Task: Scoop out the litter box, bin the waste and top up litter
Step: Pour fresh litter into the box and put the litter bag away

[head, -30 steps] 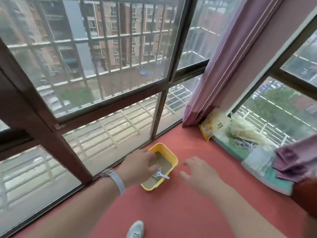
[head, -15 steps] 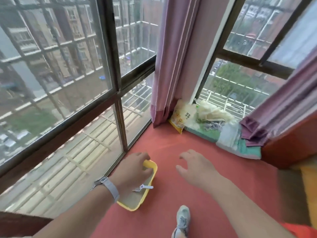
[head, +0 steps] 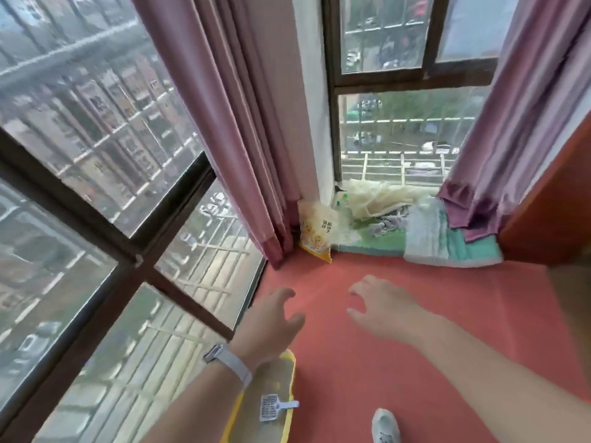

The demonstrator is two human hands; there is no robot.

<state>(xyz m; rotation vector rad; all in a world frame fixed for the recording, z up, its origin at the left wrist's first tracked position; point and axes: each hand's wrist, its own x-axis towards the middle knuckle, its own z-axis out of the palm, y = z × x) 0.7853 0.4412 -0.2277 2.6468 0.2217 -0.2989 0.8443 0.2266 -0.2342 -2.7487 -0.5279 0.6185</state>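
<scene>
A yellow litter box (head: 290, 375) with grey litter sits on the red floor by the window, partly under my left forearm. A small grey slotted scoop (head: 271, 407) lies in it, handle over the right rim. My left hand (head: 271, 318) hovers beyond the box with fingers spread, holding nothing. My right hand (head: 380, 305) reaches forward over the floor, fingers loosely curled and empty. A yellow litter bag (head: 318, 235) leans in the far corner beside the curtain, ahead of both hands.
Floor-to-ceiling windows (head: 96, 187) run along the left. Pink curtains (head: 243, 123) hang at the corner and at the right (head: 499, 123). A pile of cloths and green bedding (head: 425, 238) lies under the far window. A wooden panel (head: 556, 199) stands right. My shoe (head: 385, 426) is below.
The view has swung right and forward toward the corner. My left hand has lifted off the litter box and moved beyond it. Both hands now reach toward the corner.
</scene>
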